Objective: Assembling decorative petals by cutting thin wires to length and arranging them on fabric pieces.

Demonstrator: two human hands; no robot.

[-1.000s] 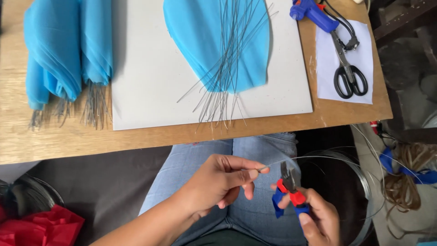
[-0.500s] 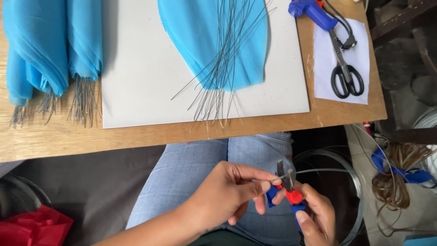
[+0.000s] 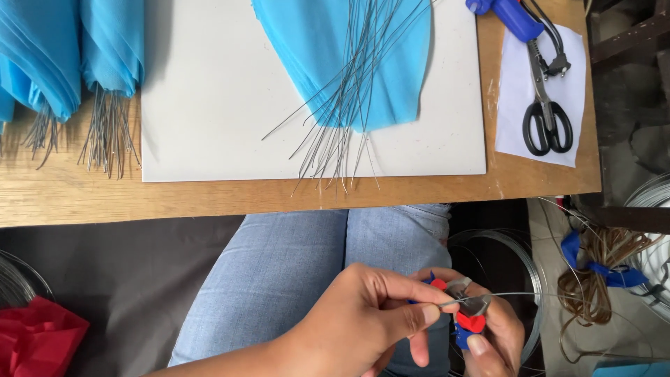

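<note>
Over my lap, my left hand (image 3: 370,318) pinches a thin grey wire (image 3: 520,294) between thumb and forefinger. My right hand (image 3: 492,338) grips small pliers (image 3: 466,307) with red and blue handles, whose jaws sit on the wire right by my left fingertips. The wire runs off to the right toward a wire coil (image 3: 502,279) on the floor. On the table above, a bundle of cut wires (image 3: 349,112) lies fanned over a blue petal-shaped sheet (image 3: 349,56) on a white board (image 3: 223,126).
Blue folded sheets with wire stems (image 3: 70,63) lie at the table's left. Black-handled scissors (image 3: 548,122) and a blue glue gun (image 3: 513,17) rest on white paper at the right. Red fabric (image 3: 35,335) is at lower left; a brown cord bundle (image 3: 600,279) lies at right.
My hands have closed together: the pliers' jaws now sit on the wire at my left fingertips. The view has shifted, so the table appears further left and higher.
</note>
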